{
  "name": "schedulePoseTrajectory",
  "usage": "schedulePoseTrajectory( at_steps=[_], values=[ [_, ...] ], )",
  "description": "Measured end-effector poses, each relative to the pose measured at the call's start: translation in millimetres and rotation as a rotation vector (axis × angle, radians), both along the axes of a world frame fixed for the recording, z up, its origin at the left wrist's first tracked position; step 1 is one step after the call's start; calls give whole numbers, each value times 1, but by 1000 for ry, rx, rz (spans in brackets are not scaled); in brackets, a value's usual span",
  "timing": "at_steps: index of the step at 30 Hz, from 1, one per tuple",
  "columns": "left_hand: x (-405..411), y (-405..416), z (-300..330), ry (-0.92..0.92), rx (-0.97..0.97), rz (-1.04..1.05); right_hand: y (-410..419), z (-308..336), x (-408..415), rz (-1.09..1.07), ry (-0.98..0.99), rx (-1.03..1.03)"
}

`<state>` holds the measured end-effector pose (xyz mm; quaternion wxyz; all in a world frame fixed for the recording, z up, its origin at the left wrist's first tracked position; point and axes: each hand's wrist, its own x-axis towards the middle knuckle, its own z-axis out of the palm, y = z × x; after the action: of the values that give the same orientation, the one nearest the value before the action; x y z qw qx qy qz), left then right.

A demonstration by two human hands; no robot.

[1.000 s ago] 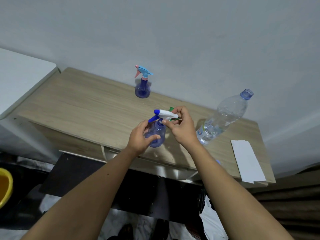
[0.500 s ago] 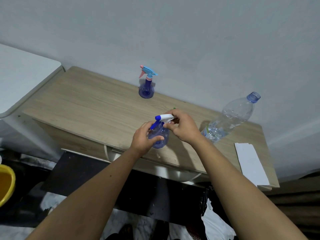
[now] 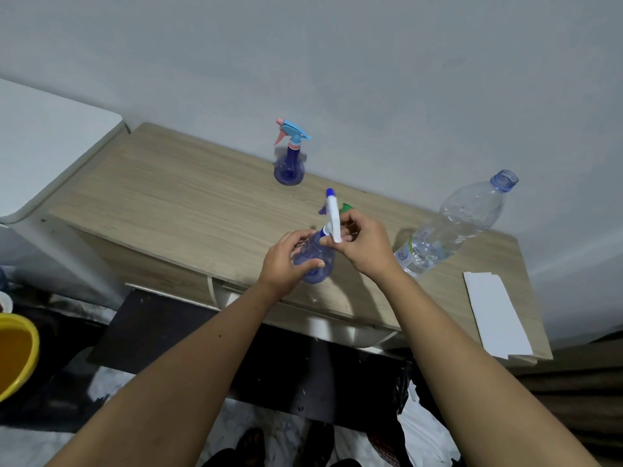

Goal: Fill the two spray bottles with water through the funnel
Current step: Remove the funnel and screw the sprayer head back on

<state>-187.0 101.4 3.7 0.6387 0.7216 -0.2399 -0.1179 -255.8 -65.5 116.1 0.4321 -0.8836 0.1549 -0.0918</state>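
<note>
On the wooden table (image 3: 161, 193), near its front edge, the left hand (image 3: 286, 261) grips the round blue body of a spray bottle (image 3: 317, 259), fingers and thumb curled round it. The right hand (image 3: 364, 246) pinches the base of that bottle's white trigger head (image 3: 332, 215), which stands upright at the neck with its blue nozzle tip pointing up and away; whether the head is screwed on or loose cannot be told. The body is tinted and mostly hidden by the fingers, so its contents cannot be told either. Just behind the right hand a bit of green shows, the funnel (image 3: 346, 207), most of it hidden. A second spray bottle (image 3: 289, 165) stands upright at the back of the table close to the wall, well apart from the hands, with a light blue head and pink trigger fitted on a blue body; its fill level is not clear. To the right a large clear water bottle (image 3: 462, 224) stands with its cap off, water filling only the lower part, the rest empty. A white folded paper (image 3: 495, 315) lies at the table's right end. At far left, below the table, is part of a yellow basin (image 3: 15, 355).
</note>
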Motion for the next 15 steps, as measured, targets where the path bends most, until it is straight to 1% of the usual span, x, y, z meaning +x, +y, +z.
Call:
schedulePoseTrajectory(
  at_steps=[2,7,12,15],
  values=[
    [0,0,0,-5,7,6,3,-4,0,-38,-13,27],
    [1,0,0,-29,29,4,1,-8,-6,-30,0,108],
    [2,1,1,-45,23,5,9,-9,-1,-176,-8,151],
    [2,1,0,-51,38,-5,10,-7,-5,-156,-9,254]
  ],
)
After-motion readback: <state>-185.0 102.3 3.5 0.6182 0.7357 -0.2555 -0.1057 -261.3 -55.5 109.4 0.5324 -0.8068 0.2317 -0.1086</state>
